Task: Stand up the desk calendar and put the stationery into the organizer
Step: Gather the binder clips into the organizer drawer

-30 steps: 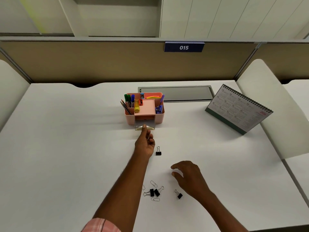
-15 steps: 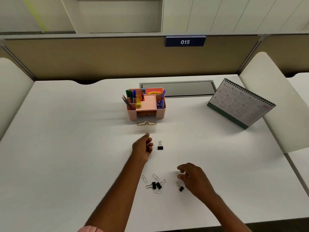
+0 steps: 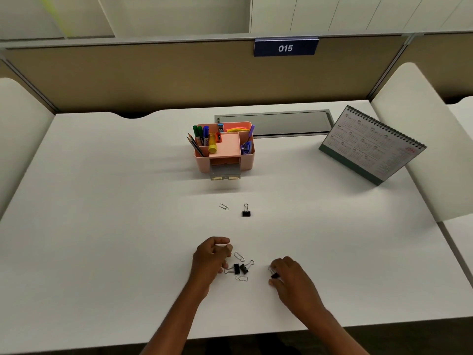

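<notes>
The pink organizer [image 3: 245, 160] stands mid-desk with pens and markers in it, and its small clear drawer [image 3: 225, 173] is pulled out at the front. To the far right the desk calendar [image 3: 371, 146] stands upright. A paper clip [image 3: 224, 206] and a black binder clip [image 3: 246, 211] lie apart in front of the drawer. Nearer to me is a cluster of binder clips and paper clips [image 3: 240, 269]. My left hand [image 3: 211, 257] rests loosely curled at the cluster's left edge, with nothing seen in it. My right hand [image 3: 290, 279] pinches another black binder clip [image 3: 275, 275] on the desk.
A grey cable hatch [image 3: 276, 123] is set into the white desk [image 3: 102, 213] behind the organizer. A tan partition with a sign "015" [image 3: 285, 48] closes the back. White side panels flank the desk left and right.
My left hand has drawn back from the organizer's drawer to the clip cluster, uncovering a paper clip. My right hand has closed its fingers on the binder clip to the right.
</notes>
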`<action>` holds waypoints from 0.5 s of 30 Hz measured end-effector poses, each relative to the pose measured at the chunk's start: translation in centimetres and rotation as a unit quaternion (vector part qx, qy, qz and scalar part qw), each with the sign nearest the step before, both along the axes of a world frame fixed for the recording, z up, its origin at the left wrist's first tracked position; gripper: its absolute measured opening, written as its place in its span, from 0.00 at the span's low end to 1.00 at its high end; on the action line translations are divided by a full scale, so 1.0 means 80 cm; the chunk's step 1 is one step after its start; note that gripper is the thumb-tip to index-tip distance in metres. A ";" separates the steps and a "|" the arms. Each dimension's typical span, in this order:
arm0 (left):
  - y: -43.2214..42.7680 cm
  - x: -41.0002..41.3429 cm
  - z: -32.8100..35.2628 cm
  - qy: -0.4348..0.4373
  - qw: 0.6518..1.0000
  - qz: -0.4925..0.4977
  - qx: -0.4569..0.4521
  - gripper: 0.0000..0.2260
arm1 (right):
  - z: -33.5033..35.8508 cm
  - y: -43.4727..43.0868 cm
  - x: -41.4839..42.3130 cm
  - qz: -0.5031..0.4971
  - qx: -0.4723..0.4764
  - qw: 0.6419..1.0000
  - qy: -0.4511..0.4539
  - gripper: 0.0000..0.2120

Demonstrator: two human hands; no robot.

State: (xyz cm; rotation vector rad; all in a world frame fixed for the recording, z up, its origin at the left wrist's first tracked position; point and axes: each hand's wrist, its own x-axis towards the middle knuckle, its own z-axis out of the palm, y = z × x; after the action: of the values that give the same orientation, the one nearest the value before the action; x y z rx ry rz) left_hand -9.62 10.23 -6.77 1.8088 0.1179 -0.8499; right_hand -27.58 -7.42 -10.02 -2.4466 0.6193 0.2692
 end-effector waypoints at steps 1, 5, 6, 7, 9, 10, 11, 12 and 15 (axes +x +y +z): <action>0.003 -0.006 -0.001 -0.024 0.999 -0.019 0.015 0.06 | -0.001 0.002 0.000 -0.003 -0.004 1.000 -0.002 0.09; 0.014 -0.022 -0.012 -0.140 0.978 -0.118 0.096 0.12 | -0.004 0.009 0.004 -0.012 -0.019 1.000 -0.015 0.05; 0.017 -0.025 -0.016 -0.163 0.970 -0.139 0.118 0.14 | -0.005 0.009 0.005 -0.018 -0.016 0.999 -0.021 0.05; 0.019 -0.027 -0.019 -0.178 0.962 -0.156 0.133 0.15 | -0.007 0.008 0.008 -0.024 -0.012 0.999 -0.028 0.05; 0.024 -0.032 -0.027 -0.197 0.954 -0.180 0.134 0.17 | -0.008 0.006 0.014 -0.029 -0.001 0.999 -0.033 0.06; 0.027 -0.035 -0.031 -0.200 0.953 -0.191 0.127 0.18 | -0.008 0.005 0.019 -0.027 0.005 0.999 -0.035 0.06; 0.029 -0.037 -0.035 -0.200 0.951 -0.199 0.122 0.18 | -0.007 0.003 0.024 -0.023 0.015 0.999 -0.036 0.07; 0.031 -0.040 -0.038 -0.202 0.950 -0.204 0.121 0.18 | -0.005 0.001 0.030 -0.020 0.025 0.999 -0.039 0.07; 0.031 -0.043 -0.043 -0.225 0.942 -0.207 0.136 0.17 | 0.007 -0.005 0.057 -0.018 0.046 0.997 -0.056 0.08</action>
State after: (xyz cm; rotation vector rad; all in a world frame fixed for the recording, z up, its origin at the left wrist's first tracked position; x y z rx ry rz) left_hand -13.04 12.72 -10.25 2.2907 -0.4770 -0.7034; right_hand -23.02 -7.82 -9.49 -2.3411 0.5884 0.1408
